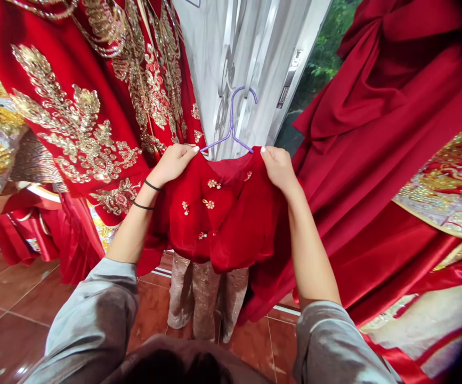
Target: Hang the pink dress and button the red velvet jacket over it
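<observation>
A small red velvet jacket [238, 224] with gold flower-shaped fastenings hangs on a purple hanger [232, 120] in the middle of the view. My left hand [177, 161] pinches the jacket's shoulder on the left, thumb on top near the hanger's arm. On the opposite shoulder, my right hand [278, 166] is closed round the velvet in the same way. The hanger's hook rises above the collar in front of a pale door; whether it rests on anything is unclear. Patterned beige trousers [204, 293] show below the jacket's hem.
At left stands a red garment [106, 90] with heavy gold embroidery and beaded strands. A red gown [382, 122] with a large bow fills the right side. Behind is a grey-white door [202, 48] with a metal latch [282, 97]. The floor [18, 314] is reddish tile.
</observation>
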Tool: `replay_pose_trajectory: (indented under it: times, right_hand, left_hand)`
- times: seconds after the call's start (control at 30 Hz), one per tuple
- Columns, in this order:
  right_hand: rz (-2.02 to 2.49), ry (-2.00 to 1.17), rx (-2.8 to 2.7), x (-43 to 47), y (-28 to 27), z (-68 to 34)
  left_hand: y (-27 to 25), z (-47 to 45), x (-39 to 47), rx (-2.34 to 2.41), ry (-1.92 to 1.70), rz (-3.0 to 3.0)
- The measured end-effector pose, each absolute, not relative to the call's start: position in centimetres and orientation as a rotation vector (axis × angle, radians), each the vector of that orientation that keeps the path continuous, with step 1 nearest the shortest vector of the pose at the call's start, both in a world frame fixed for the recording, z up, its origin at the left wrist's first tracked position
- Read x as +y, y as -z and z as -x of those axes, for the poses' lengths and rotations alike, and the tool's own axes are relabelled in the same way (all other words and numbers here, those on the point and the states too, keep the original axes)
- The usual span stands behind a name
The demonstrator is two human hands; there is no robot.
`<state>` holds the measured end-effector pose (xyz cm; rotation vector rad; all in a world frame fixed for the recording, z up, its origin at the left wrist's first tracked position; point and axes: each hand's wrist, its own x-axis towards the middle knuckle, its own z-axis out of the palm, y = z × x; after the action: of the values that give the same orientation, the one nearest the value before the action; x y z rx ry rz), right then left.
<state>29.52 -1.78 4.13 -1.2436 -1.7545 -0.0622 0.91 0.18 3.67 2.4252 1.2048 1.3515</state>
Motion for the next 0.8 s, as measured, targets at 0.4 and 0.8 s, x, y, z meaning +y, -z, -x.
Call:
replay_pose_trajectory:
  times: [0.4, 0.8]
  right_hand:
    - [1.166, 0.63, -1.331, -5.8, 0.6, -25.9]
    - [1.275, 0.426, -1.28, -5.7, 7.7, -20.0]
  left_hand:
    - [0.5, -2.6, -2.3, 1.16, -2.011, -2.48]
    - [7.9, -6.9, -5.6, 1.554, -1.768, -2.647]
